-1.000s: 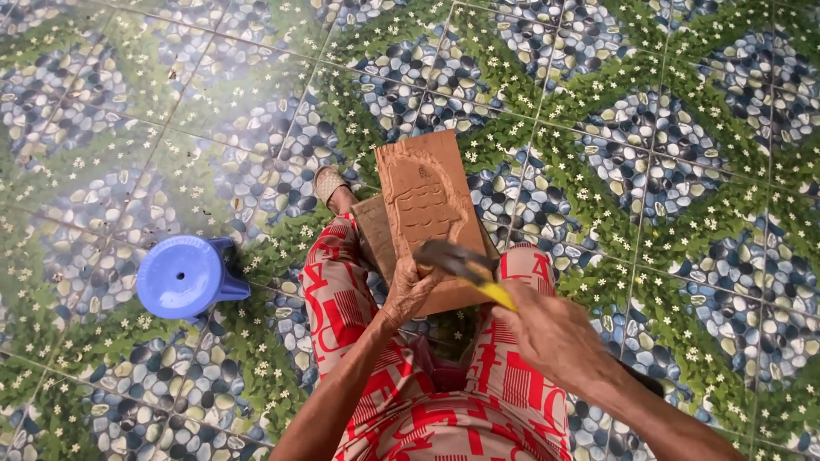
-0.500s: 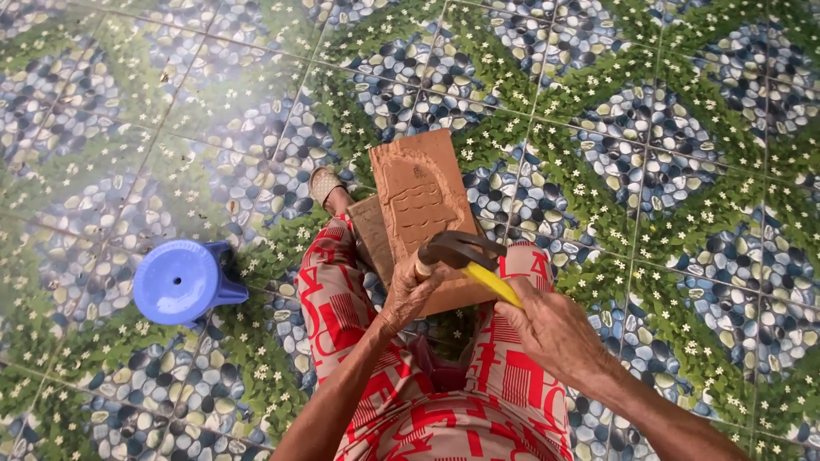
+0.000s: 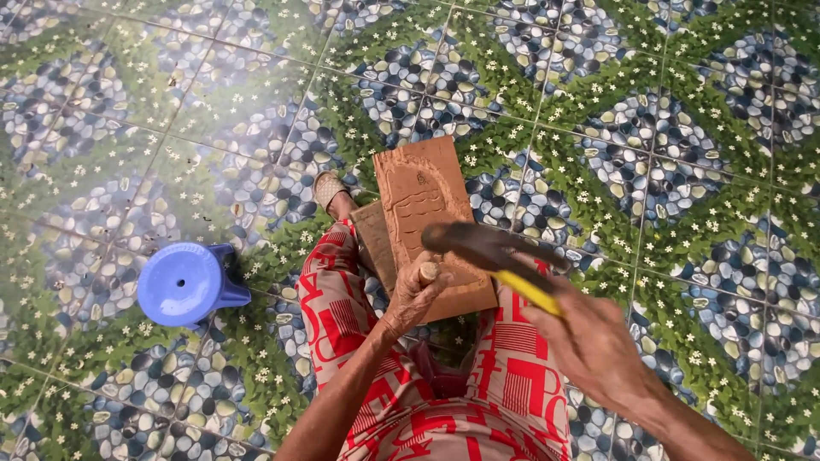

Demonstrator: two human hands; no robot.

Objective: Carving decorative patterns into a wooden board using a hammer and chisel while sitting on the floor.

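Patterned tile floor point(image 3: 598, 128); mid-frame, left hand point(image 3: 414, 294) clamped around upright chisel point(image 3: 428, 273) on carved board point(image 3: 423, 201); right hand point(image 3: 594, 346) gripping hammer point(image 3: 478, 243), head just right of chisel's top.

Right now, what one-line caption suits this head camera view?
Left hand steadies a wooden-handled chisel on a carved brown wooden panel while right hand raises a yellow-handled hammer.

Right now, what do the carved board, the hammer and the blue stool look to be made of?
Carved board: looks like unfinished wood, matte brown, with a relief cut into the face. Hammer: dark head, probably metal though blurred; yellow handle, possibly plastic or fibreglass. It is held in the right hand. Blue stool: likely moulded plastic, with a smooth, even, slightly glossy colour. Left hand grips a pale, wooden-looking chisel handle.
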